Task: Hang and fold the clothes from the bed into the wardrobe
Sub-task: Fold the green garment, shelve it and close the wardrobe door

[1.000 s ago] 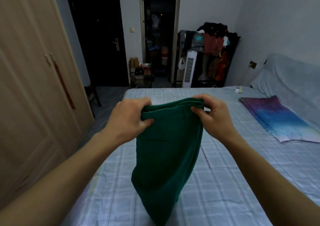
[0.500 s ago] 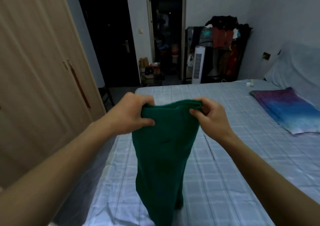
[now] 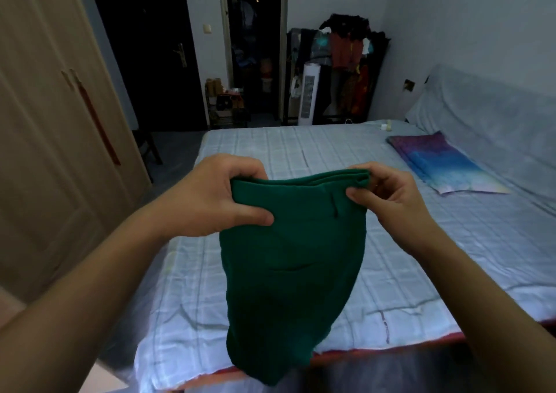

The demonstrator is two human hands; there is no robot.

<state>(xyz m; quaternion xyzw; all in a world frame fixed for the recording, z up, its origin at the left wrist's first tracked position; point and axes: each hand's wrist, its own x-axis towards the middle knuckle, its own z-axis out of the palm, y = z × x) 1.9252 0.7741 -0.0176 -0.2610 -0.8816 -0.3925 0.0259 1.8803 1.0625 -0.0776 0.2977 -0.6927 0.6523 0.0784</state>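
Above the bed (image 3: pixel 421 242), my left hand (image 3: pixel 219 194) and right hand (image 3: pixel 388 200) each pinch a top corner of the folded green garment (image 3: pixel 288 272); its long axis hangs vertical, folded edge uppermost.

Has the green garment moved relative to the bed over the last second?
Yes. The green garment has come back toward the near edge of the bed: its hanging bottom, earlier over the sheet, now dangles past the bed's near edge.

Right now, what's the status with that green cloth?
Left hand and right hand pinch green garment by its top edge. It hangs over bed. Wardrobe doors shut.
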